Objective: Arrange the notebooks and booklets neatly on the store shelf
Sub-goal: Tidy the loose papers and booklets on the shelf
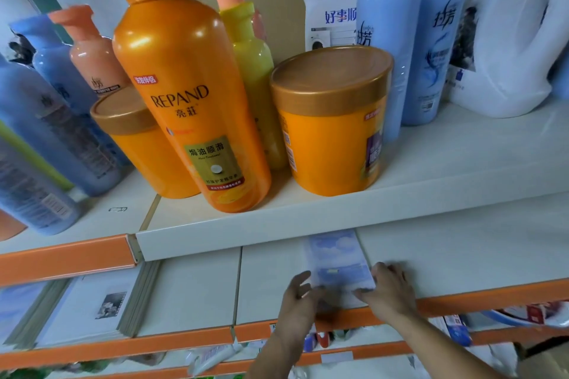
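Head view: a blue notebook (337, 258) lies at the front edge of the shelf (455, 258). Left hand (297, 294) touches its left side with loose fingers; right hand (389, 286) grips its right front corner

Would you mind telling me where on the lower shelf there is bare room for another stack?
Two bare patches on the lower shelf: one between the white notebooks and the blue booklets, another right of the booklets, past the right hand. The upper shelf is crowded with bottles and tubs.
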`<act>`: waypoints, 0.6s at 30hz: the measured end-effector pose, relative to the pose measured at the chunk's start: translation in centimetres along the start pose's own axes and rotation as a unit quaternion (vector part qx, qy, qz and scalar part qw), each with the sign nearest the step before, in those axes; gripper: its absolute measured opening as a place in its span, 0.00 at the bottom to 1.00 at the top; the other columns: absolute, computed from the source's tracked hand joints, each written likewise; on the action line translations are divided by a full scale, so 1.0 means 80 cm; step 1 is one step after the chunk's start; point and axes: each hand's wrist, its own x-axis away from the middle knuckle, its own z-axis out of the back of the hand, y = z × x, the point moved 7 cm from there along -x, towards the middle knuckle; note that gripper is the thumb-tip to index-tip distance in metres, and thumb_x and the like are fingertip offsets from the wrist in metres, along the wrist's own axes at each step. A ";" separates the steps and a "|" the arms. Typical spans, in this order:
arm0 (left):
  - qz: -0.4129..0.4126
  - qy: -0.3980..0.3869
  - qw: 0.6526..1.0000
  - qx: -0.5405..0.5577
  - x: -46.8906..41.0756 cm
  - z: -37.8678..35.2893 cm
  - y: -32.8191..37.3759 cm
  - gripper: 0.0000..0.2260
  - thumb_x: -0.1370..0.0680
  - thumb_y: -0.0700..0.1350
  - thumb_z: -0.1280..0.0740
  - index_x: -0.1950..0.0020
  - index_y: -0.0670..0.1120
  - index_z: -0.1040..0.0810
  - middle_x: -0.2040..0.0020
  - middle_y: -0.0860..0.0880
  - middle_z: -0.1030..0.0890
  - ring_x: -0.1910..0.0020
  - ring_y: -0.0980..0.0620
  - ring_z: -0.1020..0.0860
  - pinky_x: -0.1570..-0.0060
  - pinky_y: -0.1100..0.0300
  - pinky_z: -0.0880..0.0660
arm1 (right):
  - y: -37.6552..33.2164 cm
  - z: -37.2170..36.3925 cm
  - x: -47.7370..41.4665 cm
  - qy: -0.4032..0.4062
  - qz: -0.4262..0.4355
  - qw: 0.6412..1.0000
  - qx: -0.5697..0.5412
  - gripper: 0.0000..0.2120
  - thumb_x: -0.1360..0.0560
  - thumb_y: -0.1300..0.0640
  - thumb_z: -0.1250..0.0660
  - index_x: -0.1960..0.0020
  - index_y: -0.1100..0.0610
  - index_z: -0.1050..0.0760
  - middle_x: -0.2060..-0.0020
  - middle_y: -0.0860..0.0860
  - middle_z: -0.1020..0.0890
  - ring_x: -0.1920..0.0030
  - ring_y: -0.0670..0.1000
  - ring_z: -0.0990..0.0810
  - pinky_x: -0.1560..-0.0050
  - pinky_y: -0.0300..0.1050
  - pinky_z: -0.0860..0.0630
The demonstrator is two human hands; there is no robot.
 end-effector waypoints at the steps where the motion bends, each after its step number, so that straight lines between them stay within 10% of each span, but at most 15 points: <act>1: 0.007 0.006 0.999 0.047 -0.002 0.004 0.000 0.16 0.22 0.38 0.30 0.36 0.49 0.26 0.51 0.43 0.15 0.49 0.44 0.17 0.49 0.56 0.22 | 0.003 0.000 -0.001 0.004 -0.003 1.000 -0.029 0.23 0.36 0.37 0.26 0.53 0.49 0.31 0.52 0.48 0.26 0.46 0.54 0.27 0.50 0.48 0.29; 8: 0.034 -0.006 0.995 0.096 -0.005 -0.001 0.010 0.16 0.22 0.35 0.29 0.36 0.41 0.25 0.51 0.36 0.15 0.63 0.41 0.18 0.65 0.54 0.21 | -0.015 -0.001 0.009 -0.103 -0.018 0.919 -0.379 0.12 0.22 0.50 0.30 0.43 0.51 0.29 0.49 0.50 0.19 0.56 0.53 0.15 0.59 0.45 0.23; 12: 0.041 -0.026 0.991 0.122 0.001 0.003 0.008 0.13 0.23 0.33 0.30 0.39 0.43 0.22 0.52 0.38 0.14 0.58 0.38 0.17 0.56 0.49 0.18 | -0.014 -0.002 0.014 -0.136 -0.064 0.853 -0.500 0.10 0.22 0.61 0.30 0.42 0.60 0.25 0.52 0.60 0.15 0.59 0.62 0.14 0.63 0.49 0.21; 18: -0.049 0.019 0.980 -0.192 -0.006 0.033 0.006 0.12 0.19 0.41 0.34 0.36 0.42 0.22 0.51 0.45 0.14 0.50 0.44 0.16 0.46 0.45 0.19 | 0.013 -0.015 0.018 -0.127 -0.078 0.866 -0.477 0.09 0.23 0.64 0.29 0.44 0.57 0.23 0.49 0.56 0.18 0.51 0.57 0.18 0.58 0.52 0.17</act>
